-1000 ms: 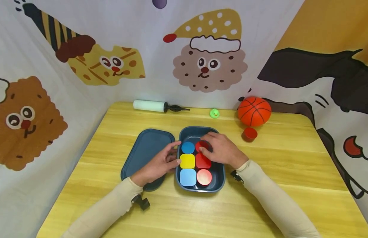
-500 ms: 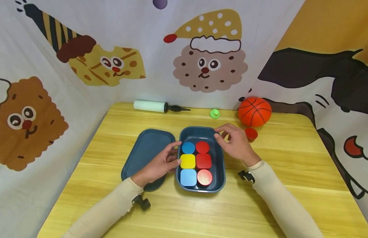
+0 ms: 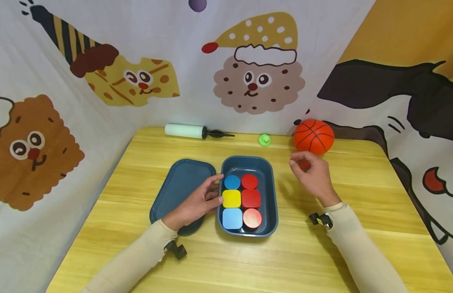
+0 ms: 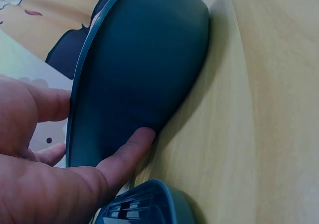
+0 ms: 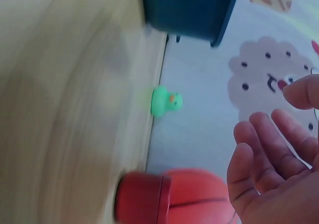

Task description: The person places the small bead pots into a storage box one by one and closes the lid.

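A dark blue rectangular box (image 3: 266, 171) stands on the table with several coloured pieces inside, in two columns. A blue round piece (image 3: 231, 182), a yellow square one (image 3: 231, 198) and a light blue square one (image 3: 232, 218) form the left column. Beside them are a red round piece (image 3: 249, 182), a red square one (image 3: 251, 198) and a paler red round one (image 3: 252, 218). My left hand (image 3: 195, 203) rests against the box's left wall, thumb and fingers loosely spread. Holding nothing, my right hand (image 3: 316, 179) hovers near a red round container (image 5: 139, 198), fingers loosely bent.
A matching dark blue lid (image 3: 179, 183) lies left of the box, partly under my left hand. Along the back sit a white hand pump (image 3: 186, 130), a green toy duck (image 3: 264, 140) and an orange toy basketball (image 3: 313, 136). A printed cloth (image 3: 197, 73) hangs behind the table.
My right hand has left the red round piece in the box and moved right, out over the table to the red round container. The left hand has stayed at the box.
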Motion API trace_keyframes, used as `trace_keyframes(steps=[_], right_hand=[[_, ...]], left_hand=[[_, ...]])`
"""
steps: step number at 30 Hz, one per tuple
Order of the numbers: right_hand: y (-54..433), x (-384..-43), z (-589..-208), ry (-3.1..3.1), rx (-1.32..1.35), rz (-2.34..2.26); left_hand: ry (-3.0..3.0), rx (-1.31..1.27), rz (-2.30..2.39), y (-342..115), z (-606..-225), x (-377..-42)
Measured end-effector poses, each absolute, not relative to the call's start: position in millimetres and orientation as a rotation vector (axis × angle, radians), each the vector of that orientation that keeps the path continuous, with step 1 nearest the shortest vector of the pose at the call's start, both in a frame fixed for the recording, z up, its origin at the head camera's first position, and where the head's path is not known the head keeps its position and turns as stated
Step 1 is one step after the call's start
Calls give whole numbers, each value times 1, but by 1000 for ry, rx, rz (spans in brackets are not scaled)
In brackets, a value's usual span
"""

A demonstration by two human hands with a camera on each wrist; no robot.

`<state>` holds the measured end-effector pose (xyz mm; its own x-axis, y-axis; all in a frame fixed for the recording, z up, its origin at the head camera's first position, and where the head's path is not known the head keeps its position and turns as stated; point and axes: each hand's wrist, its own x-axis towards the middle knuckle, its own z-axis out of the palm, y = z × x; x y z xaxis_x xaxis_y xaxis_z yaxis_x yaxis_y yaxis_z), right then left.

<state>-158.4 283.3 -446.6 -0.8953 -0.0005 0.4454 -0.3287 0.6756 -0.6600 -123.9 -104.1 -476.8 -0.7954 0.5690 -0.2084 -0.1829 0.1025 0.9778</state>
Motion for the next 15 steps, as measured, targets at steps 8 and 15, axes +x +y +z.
trace_keyframes(steps=[8,15], right_hand=[[312,-148,-449,-2475,-71,1130],[334,-144,-457,-2493,-258,1207]], left_hand=[[1830,378,1743,-104,-479,-124],[1825,387,1753,-106,-479,-124]])
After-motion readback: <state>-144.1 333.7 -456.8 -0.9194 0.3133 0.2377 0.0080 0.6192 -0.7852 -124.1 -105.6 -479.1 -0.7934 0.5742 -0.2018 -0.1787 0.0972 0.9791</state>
